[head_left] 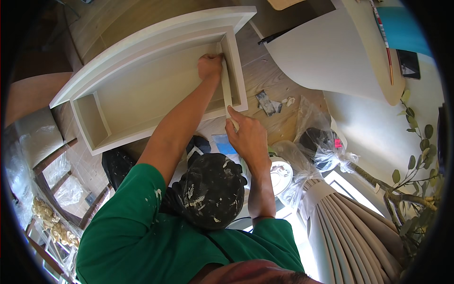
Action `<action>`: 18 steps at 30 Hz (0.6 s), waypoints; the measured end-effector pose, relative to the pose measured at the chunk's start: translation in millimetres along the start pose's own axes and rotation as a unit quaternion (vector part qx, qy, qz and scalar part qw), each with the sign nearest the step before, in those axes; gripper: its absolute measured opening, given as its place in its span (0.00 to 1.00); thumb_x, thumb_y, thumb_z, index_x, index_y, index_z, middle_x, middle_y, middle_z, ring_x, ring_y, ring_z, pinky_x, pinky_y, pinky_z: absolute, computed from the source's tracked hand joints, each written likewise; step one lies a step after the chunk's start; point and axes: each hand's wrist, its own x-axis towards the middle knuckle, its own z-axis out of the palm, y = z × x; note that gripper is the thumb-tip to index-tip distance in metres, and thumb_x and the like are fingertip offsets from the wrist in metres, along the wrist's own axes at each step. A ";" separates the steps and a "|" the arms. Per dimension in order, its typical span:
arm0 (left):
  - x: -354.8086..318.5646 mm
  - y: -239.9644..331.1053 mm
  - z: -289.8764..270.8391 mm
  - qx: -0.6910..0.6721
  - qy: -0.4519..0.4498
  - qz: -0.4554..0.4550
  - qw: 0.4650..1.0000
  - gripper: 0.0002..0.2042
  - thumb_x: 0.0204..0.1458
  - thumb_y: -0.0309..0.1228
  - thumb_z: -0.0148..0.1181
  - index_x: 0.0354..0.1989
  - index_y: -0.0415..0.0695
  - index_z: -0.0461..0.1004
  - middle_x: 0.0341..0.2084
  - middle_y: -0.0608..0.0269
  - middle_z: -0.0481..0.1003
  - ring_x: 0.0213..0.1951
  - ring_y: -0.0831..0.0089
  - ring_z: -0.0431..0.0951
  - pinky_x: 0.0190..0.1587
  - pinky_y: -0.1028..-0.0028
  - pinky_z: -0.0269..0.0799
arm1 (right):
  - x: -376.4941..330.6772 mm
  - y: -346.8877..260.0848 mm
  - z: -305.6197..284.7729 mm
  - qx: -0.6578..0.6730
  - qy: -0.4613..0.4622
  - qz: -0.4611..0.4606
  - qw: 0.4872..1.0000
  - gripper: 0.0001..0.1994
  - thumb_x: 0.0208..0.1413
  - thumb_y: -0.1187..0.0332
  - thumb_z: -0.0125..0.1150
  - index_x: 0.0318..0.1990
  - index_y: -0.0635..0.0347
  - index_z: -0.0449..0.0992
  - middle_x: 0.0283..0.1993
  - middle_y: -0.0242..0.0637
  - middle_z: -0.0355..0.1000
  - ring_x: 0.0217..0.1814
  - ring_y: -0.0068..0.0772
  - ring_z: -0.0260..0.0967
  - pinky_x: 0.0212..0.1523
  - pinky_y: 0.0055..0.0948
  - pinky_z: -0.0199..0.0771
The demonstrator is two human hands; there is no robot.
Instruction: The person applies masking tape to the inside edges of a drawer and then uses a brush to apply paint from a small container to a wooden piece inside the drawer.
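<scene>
A pale, shallow drawer (156, 132) lies open side up on the floor, its wider front panel along the far side. A strip of cream masking tape (226, 87) runs along the inside of its right end. Inside the far right corner, my left hand (210, 66) is closed, pinching the tape's far end against the wood. At the near right corner, my right hand (248, 137) grips the tape's near end between thumb and fingers. A short tail of tape shows by that thumb; the rest is hidden by the palm.
My paint-spattered black knee (213, 189) is close to the drawer. Right of it stand a white-lidded can (281, 175) and clear plastic sheeting (309, 118). Scraps (268, 103) lie on the wooden floor. A paintbrush (385, 42) and phone (408, 64) rest at far right, above a leafy branch (411, 161).
</scene>
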 end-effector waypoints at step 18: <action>2.2 -3.8 -0.1 0.027 0.001 0.040 0.999 0.13 0.44 0.43 0.71 0.34 0.51 0.88 0.36 0.54 0.86 0.41 0.53 0.87 0.47 0.57 0.82 | 0.3 1.8 -0.1 0.004 0.009 -0.005 1.000 0.20 0.62 0.62 0.59 0.59 0.58 0.80 0.31 0.56 0.78 0.36 0.59 0.79 0.40 0.53 0.78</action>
